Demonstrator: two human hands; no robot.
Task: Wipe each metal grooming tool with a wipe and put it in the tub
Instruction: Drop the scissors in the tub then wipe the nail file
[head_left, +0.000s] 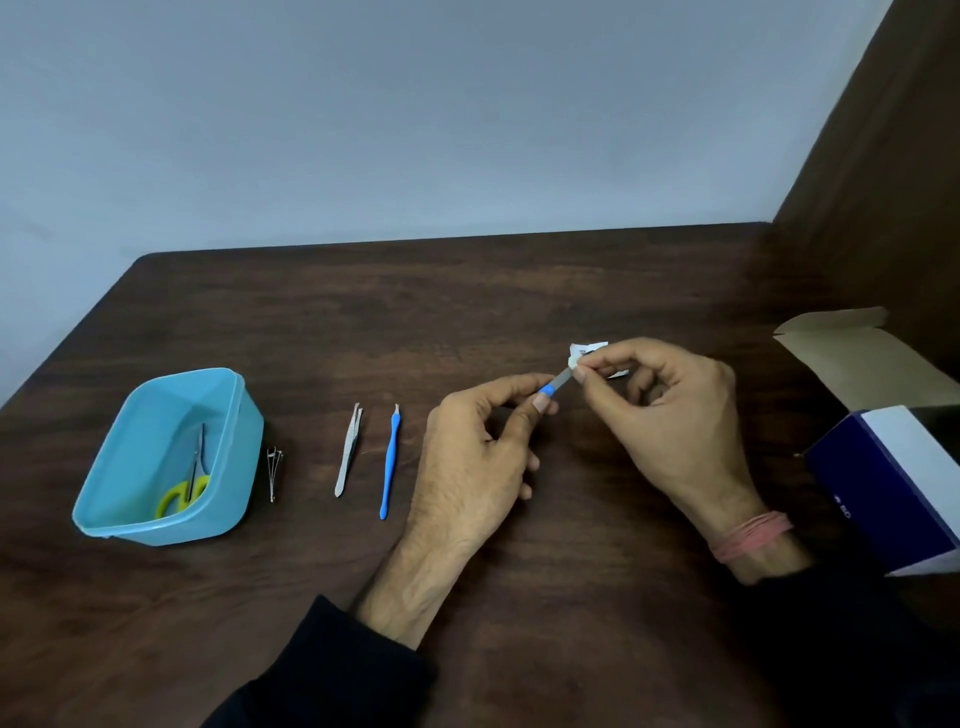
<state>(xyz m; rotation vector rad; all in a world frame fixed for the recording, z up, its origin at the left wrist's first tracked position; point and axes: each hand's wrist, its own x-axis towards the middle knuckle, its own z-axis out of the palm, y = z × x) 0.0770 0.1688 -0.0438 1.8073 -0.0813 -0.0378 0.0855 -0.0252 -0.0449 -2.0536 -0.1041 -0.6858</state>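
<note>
Above a dark wooden table, the left hand pinches a blue-handled metal tool by its handle. The right hand pinches a small white wipe around the tool's tip. Far left, a blue tub holds yellow-handled scissors.

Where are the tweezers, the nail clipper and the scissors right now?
tweezers (349, 451): head view, middle of the steel arms, lying on the table.
nail clipper (274, 470): head view, its body, beside the tub's right wall.
scissors (183, 496): head view, yellow-green handle, inside the tub.
</note>
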